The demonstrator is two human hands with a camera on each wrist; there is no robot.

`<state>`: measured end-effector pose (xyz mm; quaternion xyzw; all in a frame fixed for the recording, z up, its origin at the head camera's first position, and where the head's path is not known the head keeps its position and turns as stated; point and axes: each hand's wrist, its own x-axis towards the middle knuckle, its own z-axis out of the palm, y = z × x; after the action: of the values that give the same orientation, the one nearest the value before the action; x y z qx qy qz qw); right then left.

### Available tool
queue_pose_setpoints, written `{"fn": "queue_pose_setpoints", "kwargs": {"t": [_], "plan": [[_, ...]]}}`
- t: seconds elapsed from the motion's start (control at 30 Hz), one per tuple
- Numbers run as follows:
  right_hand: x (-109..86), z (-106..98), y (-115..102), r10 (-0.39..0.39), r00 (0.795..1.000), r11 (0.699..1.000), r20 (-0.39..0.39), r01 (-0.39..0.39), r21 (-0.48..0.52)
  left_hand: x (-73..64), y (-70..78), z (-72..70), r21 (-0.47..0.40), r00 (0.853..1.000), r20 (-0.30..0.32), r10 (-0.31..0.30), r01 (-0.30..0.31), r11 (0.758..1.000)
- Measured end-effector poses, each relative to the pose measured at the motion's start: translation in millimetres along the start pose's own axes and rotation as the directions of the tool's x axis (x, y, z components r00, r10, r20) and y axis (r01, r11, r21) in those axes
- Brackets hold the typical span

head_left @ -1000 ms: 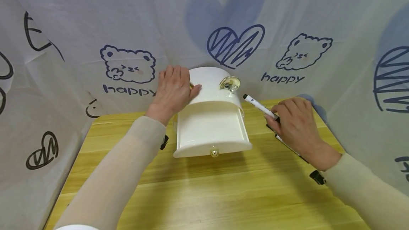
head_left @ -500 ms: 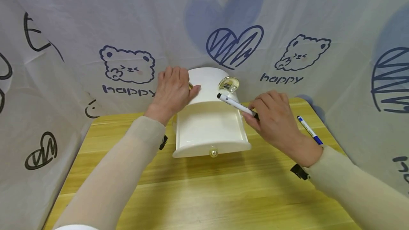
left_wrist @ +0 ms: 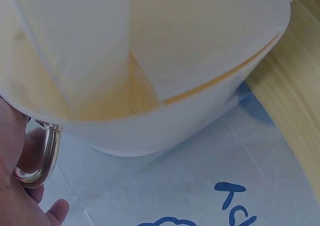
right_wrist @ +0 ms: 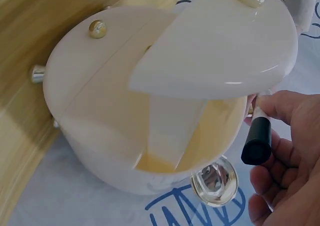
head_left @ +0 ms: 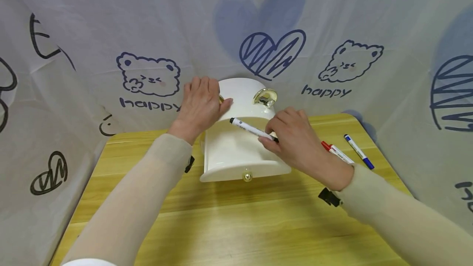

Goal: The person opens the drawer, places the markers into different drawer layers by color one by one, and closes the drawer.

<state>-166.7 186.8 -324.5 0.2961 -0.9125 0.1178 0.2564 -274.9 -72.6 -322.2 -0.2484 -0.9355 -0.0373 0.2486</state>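
A white rounded storage box [head_left: 242,89] with gold, ear-like loops stands at the back of the table. Its upper drawer [head_left: 221,147] is pulled out towards me, with a gold knob [head_left: 247,176] on its front; the lower drawer [right_wrist: 105,81] is closed. My left hand [head_left: 201,104] grips the box's left gold loop [left_wrist: 47,158] at the top. My right hand [head_left: 293,134] pinches a white marker [head_left: 247,127] near one end, over the right side of the open drawer, black tip pointing left. In the right wrist view the marker's black end [right_wrist: 257,142] sticks out by the thumb.
On the table's right side lie a blue-ended white marker [head_left: 358,151] and a red-capped white marker [head_left: 336,152], partly behind my right forearm. The wooden table [head_left: 236,225] meets a printed cloth wall [head_left: 207,19] just behind the box.
My right hand has carried the black-tipped marker left, from the table's right side to over the drawer. The markers on the right came into view. My left hand and the box stayed still.
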Motion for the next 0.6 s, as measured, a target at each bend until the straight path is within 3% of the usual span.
{"fn": "queue_pose_setpoints", "kwargs": {"t": [0.1,0.37,0.6], "plan": [[2.9,0.4,-3.6,0.015,0.999,1.0,0.05,-0.015,0.008,0.3,0.2,-0.5,0.001,1.0,0.013,-0.006,0.006,1.0],[8.8,4.8,-9.3,0.01,0.997,1.0,0.082,-0.012,0.02,1.7,0.2,-1.1,0.013,0.998,0.056,-0.021,0.02,1.0],[14.4,6.3,-12.4,0.003,0.988,1.0,0.156,-0.003,-0.004,2.4,0.3,-1.1,0.004,0.997,0.078,-0.027,0.027,1.0]]}}
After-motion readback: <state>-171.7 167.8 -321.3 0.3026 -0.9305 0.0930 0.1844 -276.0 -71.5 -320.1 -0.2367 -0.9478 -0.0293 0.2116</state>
